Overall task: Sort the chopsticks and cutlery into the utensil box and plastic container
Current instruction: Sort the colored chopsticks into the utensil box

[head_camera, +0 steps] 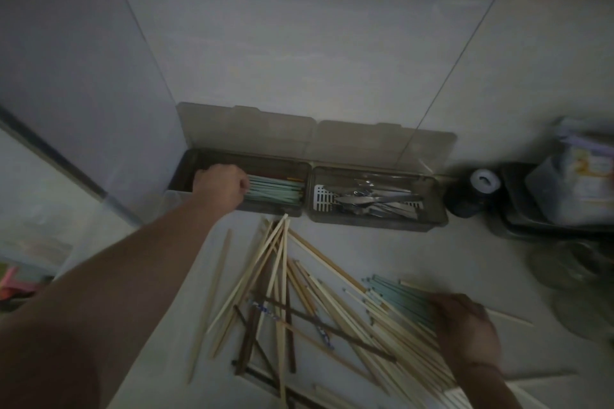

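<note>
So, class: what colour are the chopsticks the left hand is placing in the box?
Pale mint green chopsticks, seen in the head view beside the left hand.

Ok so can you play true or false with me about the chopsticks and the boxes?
1. The left hand is in the box with the green chopsticks. True.
2. The metal cutlery lies in the left box. False: it lies in the right box.
3. Both box lids are shut. False: they stand open against the wall.
4. Pale wooden chopsticks lie loose on the counter. True.
5. The right hand rests on a bundle of chopsticks. True.
</note>
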### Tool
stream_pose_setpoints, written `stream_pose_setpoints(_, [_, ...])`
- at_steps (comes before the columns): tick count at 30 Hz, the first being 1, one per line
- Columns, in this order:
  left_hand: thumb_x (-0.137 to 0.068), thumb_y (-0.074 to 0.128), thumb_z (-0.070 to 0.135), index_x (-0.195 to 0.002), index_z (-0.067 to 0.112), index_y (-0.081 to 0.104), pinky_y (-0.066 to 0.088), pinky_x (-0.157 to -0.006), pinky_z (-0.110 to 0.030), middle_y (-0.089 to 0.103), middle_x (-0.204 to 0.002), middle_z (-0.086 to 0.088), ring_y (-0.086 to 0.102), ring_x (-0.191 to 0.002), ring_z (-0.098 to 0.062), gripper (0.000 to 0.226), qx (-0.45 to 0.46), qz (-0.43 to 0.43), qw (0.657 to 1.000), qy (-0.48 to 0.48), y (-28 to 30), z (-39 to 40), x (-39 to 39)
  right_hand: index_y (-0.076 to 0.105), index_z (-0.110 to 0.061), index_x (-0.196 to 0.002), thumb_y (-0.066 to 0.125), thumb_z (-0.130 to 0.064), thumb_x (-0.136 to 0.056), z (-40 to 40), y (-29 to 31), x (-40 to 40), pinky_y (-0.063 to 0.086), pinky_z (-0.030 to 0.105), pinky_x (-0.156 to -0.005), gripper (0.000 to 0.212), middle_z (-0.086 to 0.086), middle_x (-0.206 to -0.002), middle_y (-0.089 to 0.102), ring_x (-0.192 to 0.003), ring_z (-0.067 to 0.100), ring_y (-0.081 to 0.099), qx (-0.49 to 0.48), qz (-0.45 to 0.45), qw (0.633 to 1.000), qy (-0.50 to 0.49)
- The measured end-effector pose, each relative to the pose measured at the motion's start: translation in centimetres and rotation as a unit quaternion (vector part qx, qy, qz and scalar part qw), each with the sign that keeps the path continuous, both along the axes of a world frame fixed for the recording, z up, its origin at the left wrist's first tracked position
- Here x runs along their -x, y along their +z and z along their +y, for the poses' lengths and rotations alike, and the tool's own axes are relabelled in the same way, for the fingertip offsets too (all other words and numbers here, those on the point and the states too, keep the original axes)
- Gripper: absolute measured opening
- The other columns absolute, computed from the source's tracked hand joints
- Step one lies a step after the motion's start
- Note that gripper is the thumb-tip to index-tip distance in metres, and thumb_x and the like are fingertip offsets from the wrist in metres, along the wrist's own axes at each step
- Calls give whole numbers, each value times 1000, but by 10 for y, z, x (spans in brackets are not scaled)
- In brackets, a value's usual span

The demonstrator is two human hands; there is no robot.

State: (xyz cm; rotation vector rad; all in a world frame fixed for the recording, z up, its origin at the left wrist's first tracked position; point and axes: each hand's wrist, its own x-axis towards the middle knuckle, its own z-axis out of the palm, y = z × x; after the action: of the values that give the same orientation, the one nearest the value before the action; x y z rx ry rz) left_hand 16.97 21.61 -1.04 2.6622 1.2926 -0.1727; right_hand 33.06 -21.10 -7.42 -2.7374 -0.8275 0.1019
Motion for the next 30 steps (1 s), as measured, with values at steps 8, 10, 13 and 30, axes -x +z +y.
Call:
stream_pose_setpoints(8, [-88, 60, 25, -110, 20, 69, 49, -88, -40, 64, -111, -7, 55, -104, -30, 24, -28, -111, 993, -23, -8, -11, 7, 71, -29, -92, 64, -26, -81, 10, 1, -1, 48, 39, -74, 13, 8, -97, 66, -90, 37, 57, 55, 67, 994, -72])
stream_pose_setpoints(10, [-85, 60, 25, -109, 18, 69, 47, -90, -40, 64, -111, -4, 53, -106, -31, 27, -65, -194, 977, -58, -8, -27, 7, 66, -39, -88, 44, -43, -83, 13, 2, -9, 39, 32, -69, 23, 4, -99, 63, -93, 33, 53, 120, 73, 989, -43])
stream_pose_setpoints(13, [-81, 59, 22, -108, 17, 69, 42, -92, -39, 63, -111, -1, 51, -110, -29, 30, -101, -299, 942, -118, -9, -62, 3, 66, -35, -96, 49, -32, -88, 21, 10, -10, 35, 29, -70, 19, 3, -105, 55, -100, 30, 46, 177, 84, 980, -42])
stream_pose_setpoints(30, [-85, 65, 27, -95, 30, 63, 31, -95, -42, 68, -88, 9, 61, -87, -18, 11, -84, -170, 917, -352, -2, -151, -12, 66, -18, -94, 49, -44, -83, 83, 48, 38, 37, 33, -71, 33, 0, -90, 63, -83, 27, 53, -189, -46, 979, 62])
